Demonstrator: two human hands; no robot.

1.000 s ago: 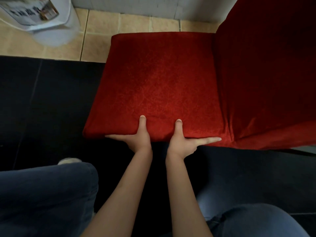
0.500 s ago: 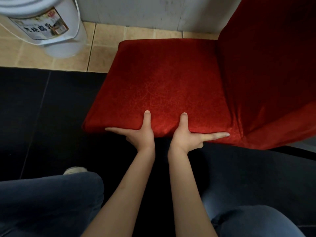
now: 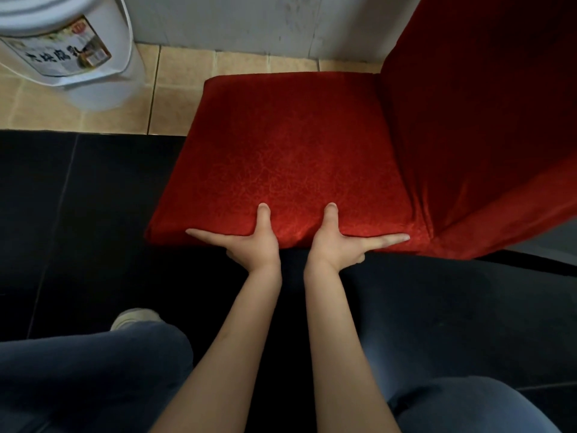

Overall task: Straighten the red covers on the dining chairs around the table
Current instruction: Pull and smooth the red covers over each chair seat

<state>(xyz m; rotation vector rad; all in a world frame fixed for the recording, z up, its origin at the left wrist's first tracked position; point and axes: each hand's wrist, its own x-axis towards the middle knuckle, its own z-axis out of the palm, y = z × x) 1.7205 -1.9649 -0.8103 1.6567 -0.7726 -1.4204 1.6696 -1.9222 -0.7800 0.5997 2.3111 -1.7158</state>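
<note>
Dark floor tiles under my knees, red cover [image 3: 290, 157] on the chair seat before me.
My left hand [image 3: 253, 242] and right hand [image 3: 337, 245] grip its near edge side by side, thumbs on top, forefingers stretched outward along it. Beyond, a white bucket [image 3: 71, 54] stands on tan tiles by the wall.

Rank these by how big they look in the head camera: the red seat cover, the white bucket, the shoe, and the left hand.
1. Red seat cover
2. White bucket, partly cut off by the frame
3. Left hand
4. Shoe, mostly hidden by a leg, so unsure
</note>
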